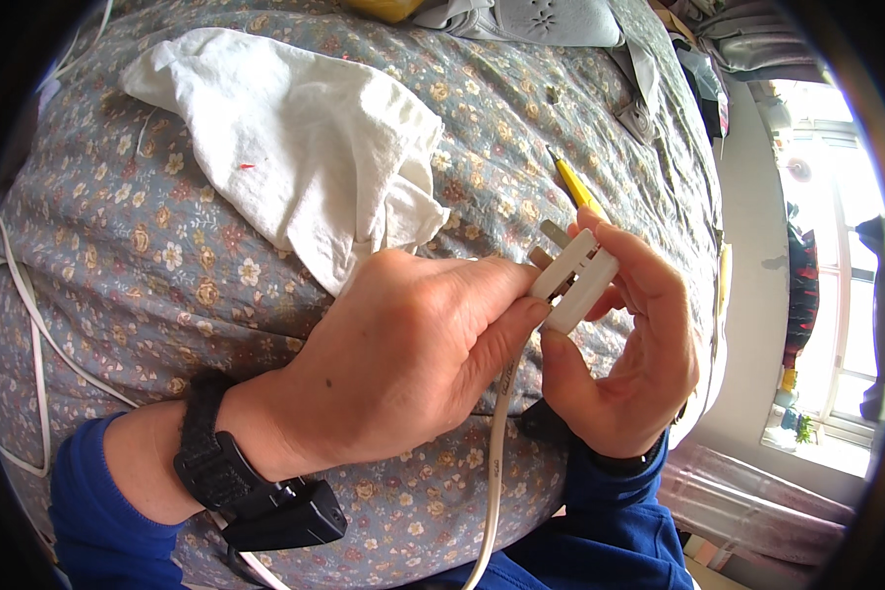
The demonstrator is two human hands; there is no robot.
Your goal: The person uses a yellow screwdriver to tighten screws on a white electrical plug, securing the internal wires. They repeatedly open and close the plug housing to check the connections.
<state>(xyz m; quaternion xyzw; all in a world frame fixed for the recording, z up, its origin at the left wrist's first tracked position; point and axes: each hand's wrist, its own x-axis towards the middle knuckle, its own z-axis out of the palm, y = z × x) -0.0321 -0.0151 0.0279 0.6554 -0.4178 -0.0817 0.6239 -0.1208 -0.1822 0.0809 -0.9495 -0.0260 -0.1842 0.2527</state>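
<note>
Grey floral fabric (98,339) spreads in creases under everything, with a bright window (831,246) off to the right. On it, beyond the hands, lies a rumpled white cloth (295,147), and a white cable (35,320) loops along the left side.

Held up over the fabric, right of the middle of the view, is a white plug (585,293) in two slab-like halves with a narrow gap between them. Its long axis slants from lower left to upper right, and its flat metal prongs (556,234) point to the upper left. From near its lower end a pale cord (497,462) runs down toward the person's lap.

The left hand (403,344) pinches the plug's lower-left end between thumb and forefinger. The right hand (639,364) grips it from the other side, thumb at the bottom, forefinger at the top edge. Just past that forefinger lies a yellow tool (573,183), its thin dark tip pointing away to the upper left.
</note>
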